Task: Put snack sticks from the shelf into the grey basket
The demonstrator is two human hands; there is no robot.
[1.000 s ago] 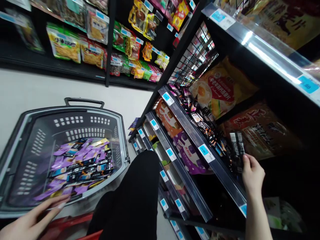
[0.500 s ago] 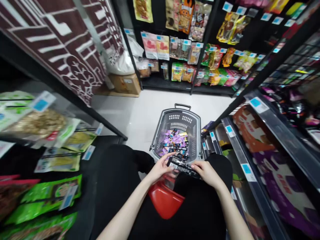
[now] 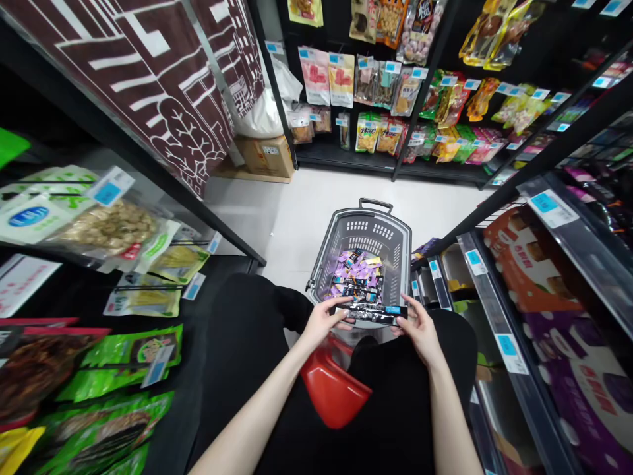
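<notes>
— Nearest first: seated low, black-trousered knees apart, with a red stool (image 3: 332, 389) showing between them.

— And the hands?

— Both closed on one bundle of black sachets (image 3: 372, 314), held level across the body. Left hand (image 3: 322, 322) gripping the left end with thumb over the top, right hand (image 3: 421, 328) gripping the right end near a small blue tag. Neither spread wide; fingers curled narrowly round the packs.

— Where exactly, relative to the basket?

— Just above the near rim of the grey shopping basket (image 3: 395, 232), not yet let go, not yet lying among the contents.

— How full already?

— Floor of the basket well covered: a heap of purple and black sachets (image 3: 359, 276), handle folded at the far edge. Walls mostly bare above the heap, so plenty of room left.

— Progress, then?

— Judging by that heap, a fair way in; this handful apparently in transit, neither dropped nor shelved. Impossible to tell from here how much stock remains.

— Further out?

— Price-tagged shelf (image 3: 554, 218) with purple and orange bags to the right, green snack bags (image 3: 119, 369) to the left, then pale floor, a cardboard box (image 3: 264, 155), and hanging packets (image 3: 380, 132) on the far rack.
</notes>
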